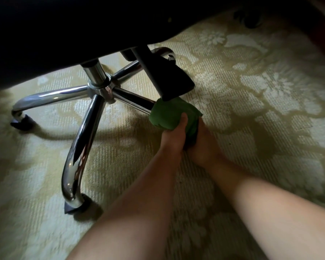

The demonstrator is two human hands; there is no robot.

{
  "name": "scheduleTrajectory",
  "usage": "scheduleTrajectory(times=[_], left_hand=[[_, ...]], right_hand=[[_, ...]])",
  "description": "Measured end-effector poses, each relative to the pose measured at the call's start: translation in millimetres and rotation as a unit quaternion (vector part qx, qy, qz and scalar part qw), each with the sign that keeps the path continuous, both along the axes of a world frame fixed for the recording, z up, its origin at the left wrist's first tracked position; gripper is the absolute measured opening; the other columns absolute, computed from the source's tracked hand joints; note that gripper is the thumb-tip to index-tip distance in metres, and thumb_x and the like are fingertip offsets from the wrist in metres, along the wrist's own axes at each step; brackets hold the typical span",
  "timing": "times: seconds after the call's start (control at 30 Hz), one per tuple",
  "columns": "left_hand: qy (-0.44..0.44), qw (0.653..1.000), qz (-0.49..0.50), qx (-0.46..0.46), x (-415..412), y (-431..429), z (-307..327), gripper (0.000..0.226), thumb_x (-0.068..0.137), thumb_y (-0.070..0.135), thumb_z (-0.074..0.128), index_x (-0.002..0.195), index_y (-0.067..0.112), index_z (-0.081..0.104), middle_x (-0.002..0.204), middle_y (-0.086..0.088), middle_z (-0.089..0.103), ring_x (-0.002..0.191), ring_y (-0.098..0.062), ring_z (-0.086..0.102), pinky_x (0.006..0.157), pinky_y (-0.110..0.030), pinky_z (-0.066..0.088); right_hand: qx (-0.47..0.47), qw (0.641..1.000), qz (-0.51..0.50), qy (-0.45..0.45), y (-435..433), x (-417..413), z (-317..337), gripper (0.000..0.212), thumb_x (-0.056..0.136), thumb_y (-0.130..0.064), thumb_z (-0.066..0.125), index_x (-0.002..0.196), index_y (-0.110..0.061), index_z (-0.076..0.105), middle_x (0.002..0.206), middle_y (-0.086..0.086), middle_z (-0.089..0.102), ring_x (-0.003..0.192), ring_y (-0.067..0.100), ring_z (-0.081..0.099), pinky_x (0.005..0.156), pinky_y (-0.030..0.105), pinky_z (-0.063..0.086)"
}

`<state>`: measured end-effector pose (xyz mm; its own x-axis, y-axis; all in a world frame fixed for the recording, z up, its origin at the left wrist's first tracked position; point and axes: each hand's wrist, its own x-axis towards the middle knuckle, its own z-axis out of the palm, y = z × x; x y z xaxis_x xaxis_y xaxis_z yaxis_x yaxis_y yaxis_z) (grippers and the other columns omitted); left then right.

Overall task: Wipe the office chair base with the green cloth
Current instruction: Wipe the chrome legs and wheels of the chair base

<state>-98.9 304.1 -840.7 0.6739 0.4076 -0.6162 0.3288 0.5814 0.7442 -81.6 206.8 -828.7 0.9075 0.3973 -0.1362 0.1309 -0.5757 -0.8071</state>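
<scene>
Chrome tubing, polished and mirror-bright, forms the office chair base (99,87), from whose round hub curved spokes are spread to dark casters (20,121) at the left and near. The green cloth (169,115), soft and bunched into a rounded wad, is wrapped round the outer end of the spoke reaching right, just under a flat black paddle-shaped part (169,79). The cloth is gripped by the left hand (174,137), thumb laid over its top, and clasped from the right by the right hand (201,147), whose fingers are mostly lost in shadow. A ribbed, pale carpet (251,91) with a floral pattern is spread beneath, and the dark seat (45,34) is seen overhead.
</scene>
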Motion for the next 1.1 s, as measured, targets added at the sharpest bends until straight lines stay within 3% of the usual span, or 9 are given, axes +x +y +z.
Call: scheduleTrajectory(times=[0.1, 0.17, 0.27, 0.47, 0.57, 0.67, 0.9, 1.1], left_hand=[[-0.003, 1.0, 0.001, -0.003, 0.8, 6.1, -0.9, 0.037, 0.085, 0.051, 0.083, 0.106, 0.025, 0.069, 0.114, -0.003, 0.076, 0.109, -0.023, 0.074, 0.102, -0.044, 0.06], [0.0, 1.0, 0.005, 0.0, 3.0, 11.8, 0.9, 0.03, 0.09, 0.049, 0.079, 0.102, 0.024, 0.067, 0.11, -0.003, 0.075, 0.108, -0.024, 0.074, 0.101, -0.045, 0.06], [0.011, 0.999, 0.032, -0.011, 4.9, 22.8, 7.7, 0.038, 0.091, 0.053, 0.076, 0.102, 0.018, 0.069, 0.107, -0.006, 0.077, 0.102, -0.026, 0.076, 0.097, -0.045, 0.062], [0.005, 0.998, 0.066, -0.019, 8.9, 54.8, 12.9, 0.055, 0.092, 0.053, 0.074, 0.124, 0.009, 0.068, 0.107, -0.01, 0.079, 0.098, -0.028, 0.079, 0.095, -0.047, 0.063], [-0.005, 0.996, 0.086, -0.008, 12.2, 71.0, 4.3, 0.059, 0.088, 0.057, 0.076, 0.123, 0.01, 0.068, 0.106, -0.011, 0.081, 0.095, -0.03, 0.08, 0.094, -0.051, 0.063], [-0.007, 0.996, 0.084, 0.013, 15.5, 90.8, 1.4, 0.079, 0.074, 0.068, 0.078, 0.125, 0.009, 0.067, 0.107, -0.013, 0.081, 0.095, -0.033, 0.08, 0.093, -0.053, 0.063], [0.025, 0.996, 0.065, 0.053, 25.0, 119.7, -3.6, 0.074, 0.086, 0.068, 0.07, 0.131, 0.01, 0.064, 0.112, -0.01, 0.078, 0.098, -0.028, 0.079, 0.094, -0.047, 0.063], [0.026, 0.991, 0.117, 0.054, 34.9, 146.1, -12.1, 0.09, 0.069, 0.067, 0.082, 0.137, 0.01, 0.062, 0.117, -0.012, 0.077, 0.099, -0.03, 0.078, 0.093, -0.047, 0.064]], right_hand=[[-0.021, 1.0, -0.003, -0.014, 5.4, -2.2, -0.5, 0.071, 0.095, -0.038, 0.067, 0.155, -0.024, 0.034, 0.136, -0.006, 0.058, 0.118, 0.013, 0.058, 0.096, 0.03, 0.045], [-0.047, 0.999, -0.006, -0.026, 11.0, -2.3, 1.5, 0.078, 0.094, -0.046, 0.062, 0.159, -0.023, 0.027, 0.144, 0.004, 0.056, 0.127, 0.023, 0.057, 0.101, 0.038, 0.048], [-0.097, 0.994, 0.016, -0.046, 22.9, -3.3, 8.0, 0.09, 0.091, -0.047, 0.062, 0.164, -0.017, 0.017, 0.156, 0.015, 0.042, 0.139, 0.032, 0.045, 0.113, 0.051, 0.041], [-0.11, 0.988, 0.063, -0.093, 42.6, -6.1, 20.7, 0.089, 0.091, -0.038, 0.059, 0.165, -0.021, 0.013, 0.17, 0.01, 0.021, 0.155, 0.034, 0.019, 0.121, 0.056, 0.029], [-0.144, 0.977, 0.091, -0.126, 49.0, -9.0, 23.1, 0.086, 0.096, -0.033, 0.063, 0.165, -0.022, 0.013, 0.172, 0.009, 0.015, 0.158, 0.034, 0.011, 0.123, 0.055, 0.024], [-0.143, 0.971, 0.105, -0.158, 56.6, -12.9, 25.3, 0.085, 0.094, -0.029, 0.067, 0.164, -0.019, 0.02, 0.171, 0.01, 0.019, 0.158, 0.034, 0.013, 0.121, 0.053, 0.024], [-0.144, 0.968, 0.138, -0.152, 70.1, -9.7, 29.6, 0.087, 0.092, -0.029, 0.067, 0.164, -0.022, 0.019, 0.172, 0.01, 0.015, 0.158, 0.034, 0.009, 0.123, 0.055, 0.018], [-0.172, 0.959, 0.185, -0.13, 79.1, -3.8, 42.5, 0.087, 0.091, -0.041, 0.064, 0.163, -0.026, 0.018, 0.173, 0.007, 0.008, 0.158, 0.03, 0.007, 0.123, 0.057, 0.02]])
